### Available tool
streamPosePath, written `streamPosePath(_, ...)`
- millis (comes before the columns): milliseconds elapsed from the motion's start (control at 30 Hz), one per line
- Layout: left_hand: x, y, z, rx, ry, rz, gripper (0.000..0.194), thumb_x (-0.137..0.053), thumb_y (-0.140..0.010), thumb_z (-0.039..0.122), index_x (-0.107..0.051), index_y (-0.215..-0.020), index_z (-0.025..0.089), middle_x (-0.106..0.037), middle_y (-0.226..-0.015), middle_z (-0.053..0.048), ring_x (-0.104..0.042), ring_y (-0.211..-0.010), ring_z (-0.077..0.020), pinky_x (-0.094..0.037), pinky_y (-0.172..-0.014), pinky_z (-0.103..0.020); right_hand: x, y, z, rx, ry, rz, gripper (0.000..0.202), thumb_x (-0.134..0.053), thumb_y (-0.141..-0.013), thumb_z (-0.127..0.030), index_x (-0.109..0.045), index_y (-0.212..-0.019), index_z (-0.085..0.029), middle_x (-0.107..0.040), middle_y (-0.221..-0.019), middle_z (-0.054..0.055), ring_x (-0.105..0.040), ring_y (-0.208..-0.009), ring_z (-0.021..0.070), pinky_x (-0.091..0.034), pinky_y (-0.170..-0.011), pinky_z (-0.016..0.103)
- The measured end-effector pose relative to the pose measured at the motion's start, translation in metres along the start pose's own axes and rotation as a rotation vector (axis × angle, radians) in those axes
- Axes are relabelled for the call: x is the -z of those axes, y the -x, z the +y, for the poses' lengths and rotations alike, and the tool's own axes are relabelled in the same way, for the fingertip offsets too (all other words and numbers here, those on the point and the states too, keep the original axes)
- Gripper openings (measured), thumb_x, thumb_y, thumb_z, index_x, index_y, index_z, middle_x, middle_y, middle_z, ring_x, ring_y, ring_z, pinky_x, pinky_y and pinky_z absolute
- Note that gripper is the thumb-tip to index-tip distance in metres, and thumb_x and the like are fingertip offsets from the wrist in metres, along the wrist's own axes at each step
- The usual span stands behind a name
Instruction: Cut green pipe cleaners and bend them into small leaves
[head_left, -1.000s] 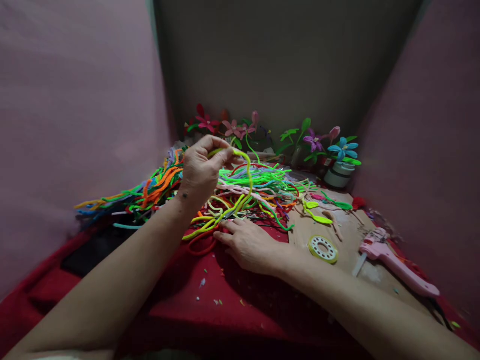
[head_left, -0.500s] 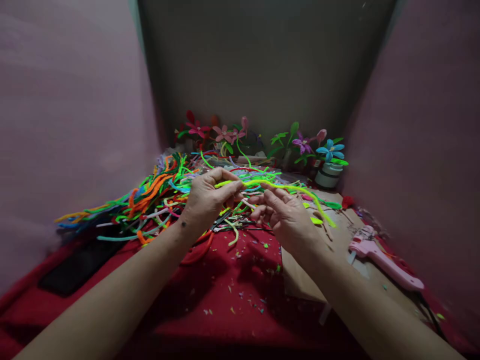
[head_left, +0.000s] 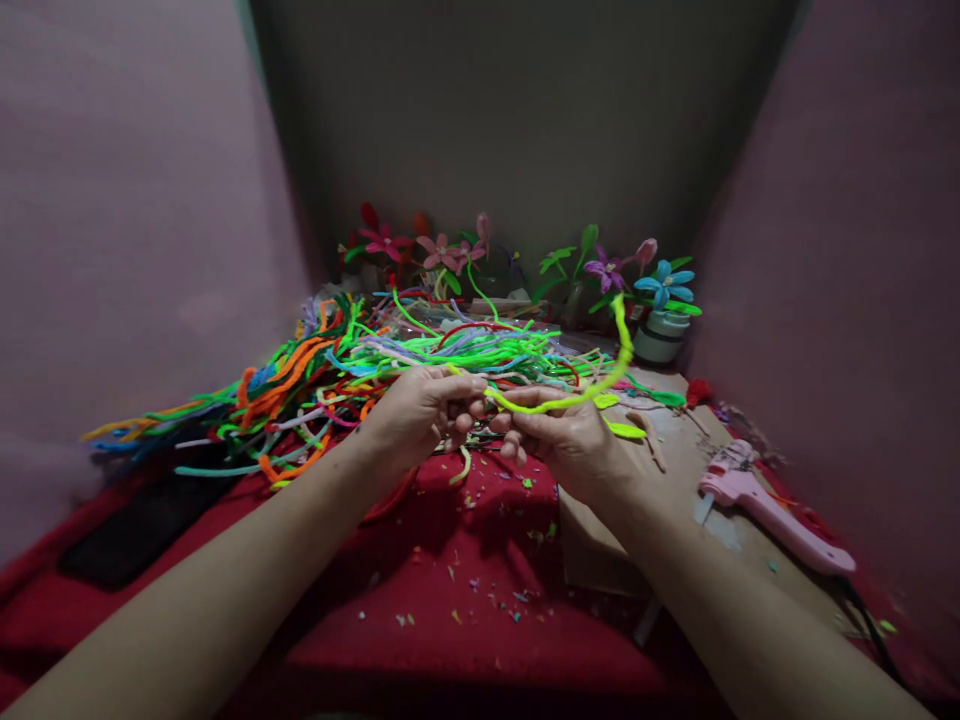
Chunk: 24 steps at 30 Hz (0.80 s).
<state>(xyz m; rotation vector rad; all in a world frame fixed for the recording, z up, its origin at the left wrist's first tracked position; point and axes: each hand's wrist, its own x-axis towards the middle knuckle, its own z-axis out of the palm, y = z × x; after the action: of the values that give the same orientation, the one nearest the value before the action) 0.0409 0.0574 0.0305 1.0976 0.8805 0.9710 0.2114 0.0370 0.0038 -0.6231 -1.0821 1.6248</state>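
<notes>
A bright yellow pipe cleaner (head_left: 541,404) stretches between my two hands, its free end curving upward past the right one. My left hand (head_left: 429,412) pinches it near its left end between thumb and fingers. Thumb and index finger of my right hand (head_left: 564,436) close on its middle stretch. Behind the hands spreads a heap of coloured pipe cleaners (head_left: 450,352), mostly green, with orange ones at the left. Two flat yellow leaf shapes (head_left: 624,431) lie just beyond my right hand.
A pink glue gun (head_left: 772,515) rests on cardboard (head_left: 675,470) at the right. A dark phone (head_left: 142,530) lies at the left. Pipe-cleaner flowers (head_left: 441,252) and a white jar (head_left: 660,335) stand at the back. Scraps dot the red cloth (head_left: 450,620).
The yellow pipe cleaner's free end has swung from drooping at the right to curving upward. Both hands are slightly lower, and the view has shifted a little.
</notes>
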Motion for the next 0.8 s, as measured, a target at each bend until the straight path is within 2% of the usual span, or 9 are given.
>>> streamPosePath(200, -0.005, 0.001, -0.006, -0.035, -0.194, -0.031, 0.017, -0.066, -0.069, 0.027, -0.06, -0.068, 0.011, -0.052, -0.049, 0.004, -0.041, -0.037, -0.0041, -0.028, -0.033, -0.016, 0.01, -0.001, 0.005, -0.317, -0.139, -0.113, 0.021, -0.07, -0.071, -0.029, -0.065, -0.08, -0.011, -0.068, -0.061, 0.004, -0.061, -0.045, 0.0099, -0.046, -0.04, 0.016)
streamPosePath(333, -0.005, 0.006, 0.002, -0.129, -0.456, -0.077, 0.021, -0.063, -0.072, 0.032, -0.059, -0.069, 0.012, -0.051, -0.051, 0.003, -0.041, -0.041, -0.005, -0.031, -0.039, -0.018, 0.013, -0.001, 0.01, -0.333, -0.073, -0.112, 0.012, -0.069, -0.069, -0.018, -0.065, -0.075, -0.009, -0.063, -0.05, 0.001, -0.054, -0.035, 0.0074, -0.04, -0.034, 0.015)
streamPosePath(367, -0.001, 0.008, 0.008, -0.131, -0.531, -0.081, 0.022, -0.063, -0.072, 0.034, -0.06, -0.073, 0.012, -0.052, -0.053, 0.003, -0.042, -0.042, -0.0055, -0.031, -0.041, -0.019, 0.013, -0.001, 0.01, -0.322, -0.058, -0.088, 0.01, -0.067, -0.07, -0.018, -0.065, -0.075, -0.009, -0.062, -0.049, 0.001, -0.053, -0.034, 0.0073, -0.039, -0.033, 0.015)
streamPosePath(433, 0.013, 0.012, 0.018, -0.16, -0.685, 0.014, 0.023, -0.061, -0.073, 0.035, -0.06, -0.081, 0.014, -0.055, -0.061, 0.003, -0.046, -0.048, -0.0065, -0.033, -0.044, -0.019, 0.013, -0.001, 0.008, -0.304, -0.035, -0.022, 0.011, -0.061, -0.074, -0.017, -0.067, -0.079, -0.009, -0.062, -0.048, 0.001, -0.051, -0.033, 0.007, -0.038, -0.032, 0.015)
streamPosePath(500, 0.032, 0.017, 0.024, -0.151, -1.011, 0.026, 0.021, -0.059, -0.073, 0.036, -0.06, -0.075, 0.015, -0.054, -0.059, 0.002, -0.047, -0.051, -0.008, -0.033, -0.048, -0.02, 0.012, 0.0, 0.006, -0.285, -0.021, 0.036, 0.013, -0.057, -0.075, -0.014, -0.067, -0.081, -0.009, -0.061, -0.048, 0.0, -0.049, -0.032, 0.006, -0.036, -0.031, 0.014)
streamPosePath(567, 0.05, 0.022, 0.021, -0.12, -1.341, -0.036, 0.019, -0.056, -0.074, 0.035, -0.062, -0.074, 0.017, -0.06, -0.067, 0.0, -0.053, -0.06, -0.0114, -0.036, -0.055, -0.022, 0.011, 0.001, 0.006, -0.258, -0.013, 0.05, 0.015, -0.055, -0.075, -0.013, -0.068, -0.081, -0.008, -0.06, -0.048, 0.0, -0.048, -0.032, 0.0053, -0.034, -0.03, 0.014)
streamPosePath(633, 0.063, 0.026, 0.011, -0.044, -1.618, 0.028, 0.019, -0.053, -0.075, 0.035, -0.061, -0.069, 0.018, -0.062, -0.067, -0.002, -0.054, -0.061, -0.0141, -0.035, -0.055, -0.024, 0.012, 0.0, 0.008, -0.227, -0.004, 0.025, 0.016, -0.056, -0.075, -0.014, -0.069, -0.081, -0.007, -0.06, -0.049, 0.0, -0.049, -0.033, 0.0055, -0.034, -0.031, 0.014)
streamPosePath(700, 0.069, 0.028, 0.0, 0.003, -1.74, 0.044, 0.021, -0.05, -0.076, 0.036, -0.061, -0.07, 0.019, -0.063, -0.069, -0.003, -0.056, -0.062, -0.0161, -0.034, -0.054, -0.025, 0.014, -0.001, 0.012, -0.21, -0.002, -0.002, 0.018, -0.056, -0.075, -0.016, -0.069, -0.083, -0.007, -0.061, -0.051, 0.001, -0.05, -0.034, 0.0061, -0.035, -0.031, 0.015)
streamPosePath(800, 0.071, 0.03, -0.011, -0.009, -1.76, 0.019, 0.022, -0.044, -0.08, 0.032, -0.062, -0.075, 0.02, -0.066, -0.073, -0.004, -0.059, -0.065, -0.0166, -0.035, -0.055, -0.025, 0.017, -0.003, 0.015, -0.218, -0.003, -0.014, 0.019, -0.055, -0.075, -0.017, -0.069, -0.084, -0.008, -0.062, -0.052, 0.001, -0.051, -0.034, 0.0068, -0.037, -0.032, 0.016)
